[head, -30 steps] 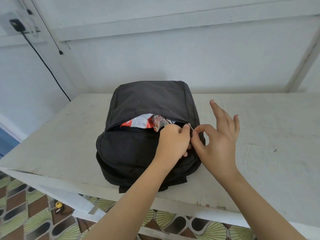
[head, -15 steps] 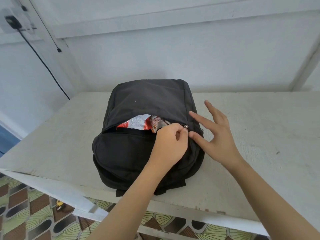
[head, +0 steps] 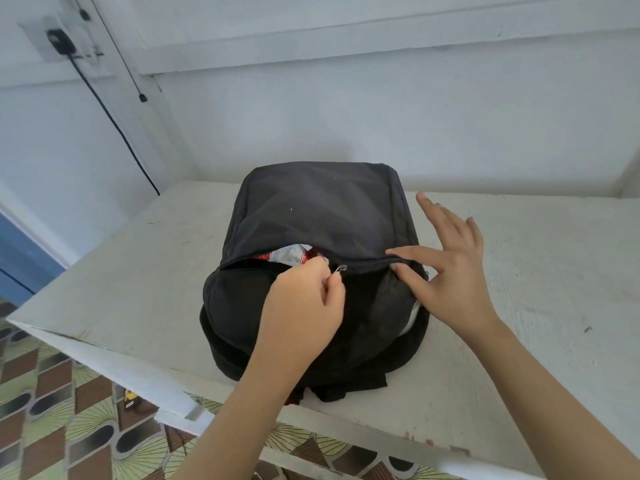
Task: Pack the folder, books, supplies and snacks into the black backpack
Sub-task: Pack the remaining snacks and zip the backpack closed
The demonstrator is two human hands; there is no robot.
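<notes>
On the white table [head: 554,271] lies the black backpack [head: 318,202], apparently packed, a snack packet [head: 287,254] showing at its half-zipped mouth; the left hand [head: 304,306] pinches the zipper pull [head: 341,269], the right hand [head: 450,271] pinches the seam.

One black backpack [head: 318,209], one zipper pull [head: 341,268], one table [head: 540,271]; two hands, left hand [head: 301,313], right hand [head: 453,271]

Backpack [head: 311,216]: black. Snack packet [head: 287,255]: red and white. Table [head: 519,271]: white. Floor tiles [head: 52,410]: green-brown fan pattern. Zip pull [head: 341,268]: silver.
</notes>
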